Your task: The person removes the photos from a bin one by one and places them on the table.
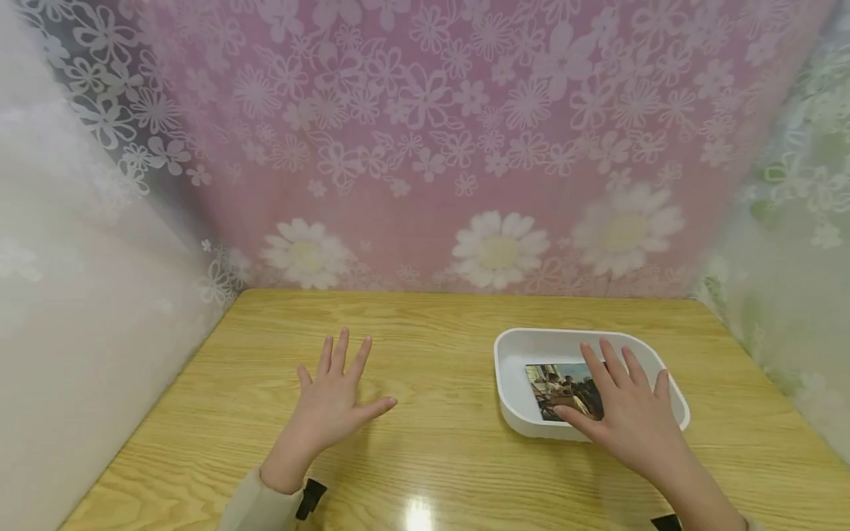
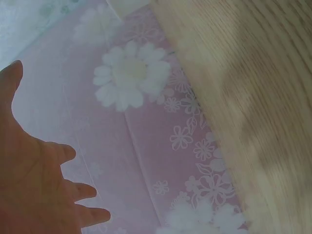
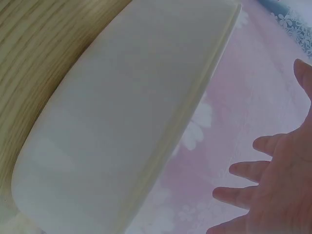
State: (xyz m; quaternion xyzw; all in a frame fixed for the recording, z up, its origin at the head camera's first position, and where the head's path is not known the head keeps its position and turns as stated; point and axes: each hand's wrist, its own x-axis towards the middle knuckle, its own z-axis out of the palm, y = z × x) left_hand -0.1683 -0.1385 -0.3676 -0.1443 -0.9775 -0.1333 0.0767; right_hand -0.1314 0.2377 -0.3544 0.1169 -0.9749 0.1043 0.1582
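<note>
Left hand [image 1: 328, 409]: fingers spread wide, thumb extended inward; held above the left part of the wooden table [image 1: 432, 383], back of the hand turned up toward the head camera. In the left wrist view the palm side and four digits are seen against the pink flowered backdrop [image 1: 398, 184], with the wood grain off to one side.

Right hand [image 1: 631, 420]: fingers likewise spread wide, thumb pointed inward. It is held over the near right part of a white bin [image 1: 518, 383]. In the right wrist view a strip of backdrop is seen between the fingers and the bin's rim, so the hand is recorded as apart from it.

The bin is shallow, with rounded corners, and is set upright on the right part of the table. A picture card [image 1: 564, 391] is lying face up on its floor; figures and a patch of blue sky are printed on it. The card's right side is covered by the right hand in the head view.

Surroundings: large white daisies [image 1: 499, 251] are printed along the backdrop's lower edge. The table is flanked by a pale cloth [image 1: 99, 258] at left and a green-patterned cloth [image 1: 797, 258] at right. A light sleeve [image 1: 262, 505] is worn on the left arm.
</note>
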